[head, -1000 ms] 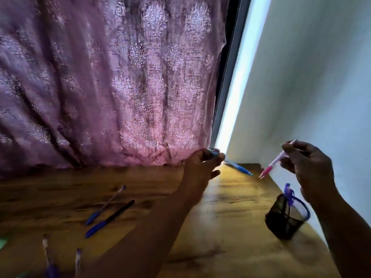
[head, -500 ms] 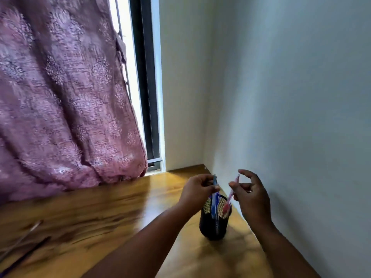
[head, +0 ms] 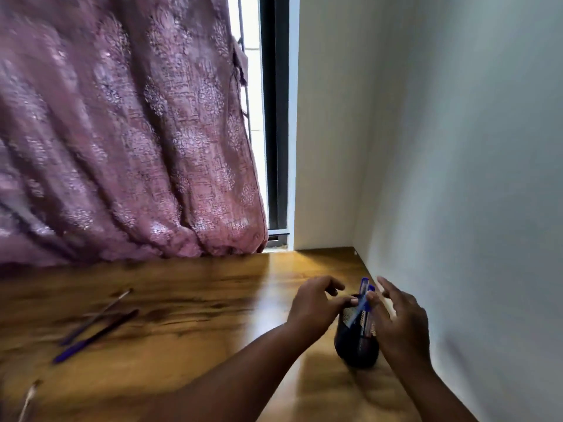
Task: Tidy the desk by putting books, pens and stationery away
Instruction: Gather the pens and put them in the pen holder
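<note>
My wooden counter [head: 189, 303] runs under a mauve curtain [head: 122, 132]; at its right edge by the wall stands the black mesh pen holder [head: 356, 351] with blue pens [head: 364, 303] upright inside; my left hand [head: 316, 306] and right hand [head: 399, 318] flank its rim, fingers loose, holding nothing; two more pens [head: 94, 327] lie well apart toward the left edge.

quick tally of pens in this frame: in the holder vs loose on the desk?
In the holder: 2 blue pens clearly showing; more may be hidden by the hands.
Loose on the desk: 2 pens, blurred.
Total: 4
</note>
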{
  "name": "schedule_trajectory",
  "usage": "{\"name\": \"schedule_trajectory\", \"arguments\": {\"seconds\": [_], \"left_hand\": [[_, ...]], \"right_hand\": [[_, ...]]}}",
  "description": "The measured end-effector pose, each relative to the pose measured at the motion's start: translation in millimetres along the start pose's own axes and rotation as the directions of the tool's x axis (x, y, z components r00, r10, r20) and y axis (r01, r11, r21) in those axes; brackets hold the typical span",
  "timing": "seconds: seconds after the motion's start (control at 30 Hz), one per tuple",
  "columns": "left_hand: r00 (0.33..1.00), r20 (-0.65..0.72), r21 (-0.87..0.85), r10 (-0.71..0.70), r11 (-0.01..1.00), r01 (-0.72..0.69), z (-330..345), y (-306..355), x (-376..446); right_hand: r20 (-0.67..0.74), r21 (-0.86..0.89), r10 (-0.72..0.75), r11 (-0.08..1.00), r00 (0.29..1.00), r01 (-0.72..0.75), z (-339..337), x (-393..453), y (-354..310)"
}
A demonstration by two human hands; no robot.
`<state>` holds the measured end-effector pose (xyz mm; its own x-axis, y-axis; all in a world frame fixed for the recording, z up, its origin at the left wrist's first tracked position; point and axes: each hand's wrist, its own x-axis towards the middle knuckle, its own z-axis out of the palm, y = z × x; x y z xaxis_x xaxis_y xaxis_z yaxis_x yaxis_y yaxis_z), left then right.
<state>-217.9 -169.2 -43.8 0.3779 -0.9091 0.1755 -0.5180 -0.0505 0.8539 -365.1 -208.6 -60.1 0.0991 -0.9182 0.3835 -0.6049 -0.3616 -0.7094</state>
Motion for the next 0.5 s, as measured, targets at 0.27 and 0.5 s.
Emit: {"name": "schedule_trajectory", "arguments": {"seconds": [0.27, 0.5], "left_hand": [[0.985, -0.132, 0.075, -0.11, 0.99, 0.121, -124.9, -42.8, -29.9], [0.883, -0.33, 0.149, -0.333, 0.906, 0.397, -289.6, -145.9, -65.6]], "right_hand": [[0.053, 0.177, -0.338, 0.929, 0.94, 0.324, 41.2, -17.0, -109.2], [0.515, 0.299, -0.644, 0.754, 0.566, 0.585, 159.2, -95.6, -211.8]]}}
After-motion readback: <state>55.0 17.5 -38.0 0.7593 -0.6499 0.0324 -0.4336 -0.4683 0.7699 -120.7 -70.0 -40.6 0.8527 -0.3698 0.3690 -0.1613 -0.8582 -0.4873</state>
